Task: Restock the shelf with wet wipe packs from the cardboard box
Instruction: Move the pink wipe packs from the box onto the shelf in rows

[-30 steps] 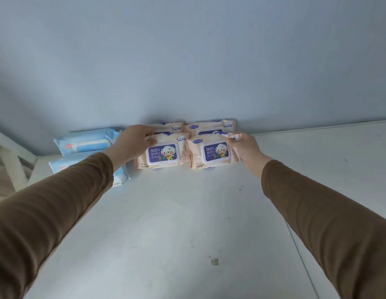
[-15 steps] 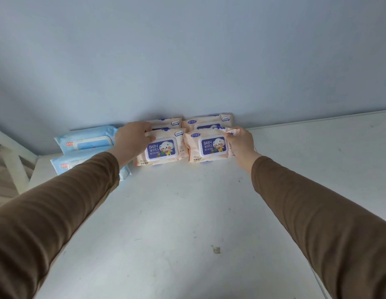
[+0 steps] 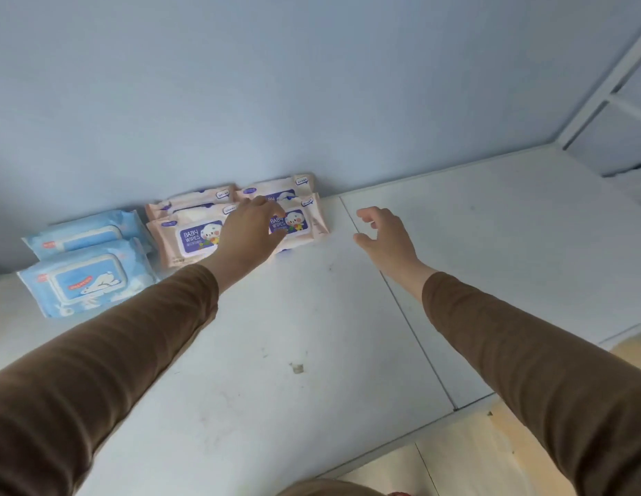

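Left hand (image 3: 249, 232) lies flat across the pink packs (image 3: 190, 234), not gripping; right hand (image 3: 381, 234), at their 3 o'clock, hangs open and empty. These look soft, squishy and probably slippery, so I'd grab by the short ends.

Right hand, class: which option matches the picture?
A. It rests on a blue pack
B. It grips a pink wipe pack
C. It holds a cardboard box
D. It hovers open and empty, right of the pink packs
D: the right hand is open, clear of the pink packs.
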A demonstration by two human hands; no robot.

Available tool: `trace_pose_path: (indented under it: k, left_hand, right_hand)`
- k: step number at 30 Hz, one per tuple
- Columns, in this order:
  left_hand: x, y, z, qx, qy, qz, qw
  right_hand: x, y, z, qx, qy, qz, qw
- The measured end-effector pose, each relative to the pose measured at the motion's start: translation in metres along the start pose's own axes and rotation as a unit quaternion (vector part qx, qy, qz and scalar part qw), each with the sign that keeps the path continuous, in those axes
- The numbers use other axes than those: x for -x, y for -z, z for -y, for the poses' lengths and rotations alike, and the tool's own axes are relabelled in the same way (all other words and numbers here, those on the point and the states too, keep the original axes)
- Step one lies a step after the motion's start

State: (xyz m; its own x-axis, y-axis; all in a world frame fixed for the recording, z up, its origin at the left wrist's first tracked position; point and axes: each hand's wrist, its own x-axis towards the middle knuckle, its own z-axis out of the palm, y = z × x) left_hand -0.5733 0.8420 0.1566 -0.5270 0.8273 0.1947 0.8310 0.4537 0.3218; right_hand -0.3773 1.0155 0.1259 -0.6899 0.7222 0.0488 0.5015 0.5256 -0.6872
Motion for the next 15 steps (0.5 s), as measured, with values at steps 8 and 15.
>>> trace_pose_path:
  k: [8, 15]
  left_hand:
    - [0.026, -0.061, -0.170, 0.055, -0.101, 0.057, 0.992]
    - [0.087, -0.121, -0.353, 0.083, -0.175, 0.104, 0.976]
  right_hand:
    - [0.117, 0.114, -0.089, 0.095, 0.013, -0.024, 0.995]
    - [0.253, 0.225, -0.206, 0.102, -0.037, -0.060, 0.992]
